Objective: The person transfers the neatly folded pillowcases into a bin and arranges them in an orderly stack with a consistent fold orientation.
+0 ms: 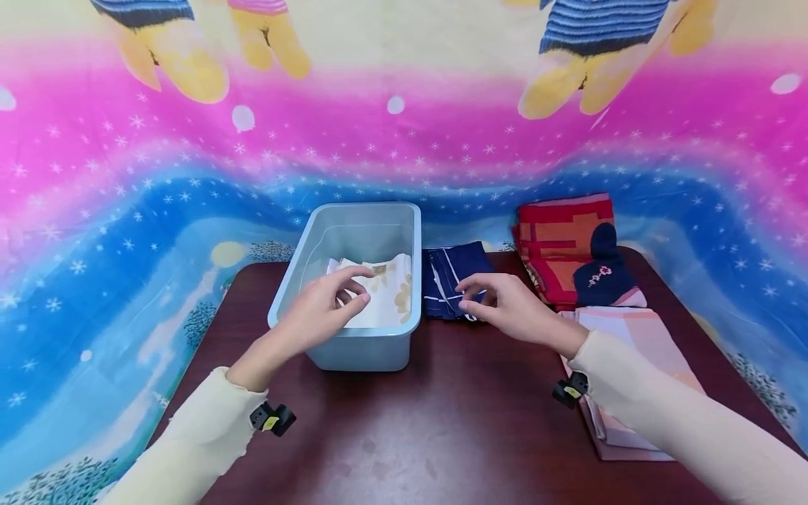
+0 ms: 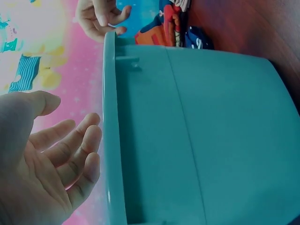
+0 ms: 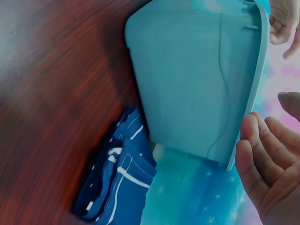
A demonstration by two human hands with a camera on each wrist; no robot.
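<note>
A pale blue-green plastic bin [image 1: 360, 353] stands on the table. In it lies a folded white cloth [image 1: 396, 280] with tan flower prints. Over the bin's near left part hovers my left hand [image 1: 318, 305], fingers loosely bent and holding nothing. The left wrist view shows that hand [image 2: 51, 164] palm up, above the level of the bin's rim [image 2: 112, 140]. My right hand [image 1: 508, 305] is in the air right of the bin, its fingers also loosely bent around nothing. Beyond it, a navy folded cloth [image 1: 442, 280] with white lines lies against the bin's right side.
At the back right lies a red and orange folded cloth [image 1: 555, 224], with a dark blue flowered part [image 1: 609, 277] showing. In front of it is a pale pink folded cloth [image 1: 637, 337], partly behind my right forearm. A printed fabric backdrop [image 1: 391, 147] surrounds the dark wooden table [image 1: 404, 435].
</note>
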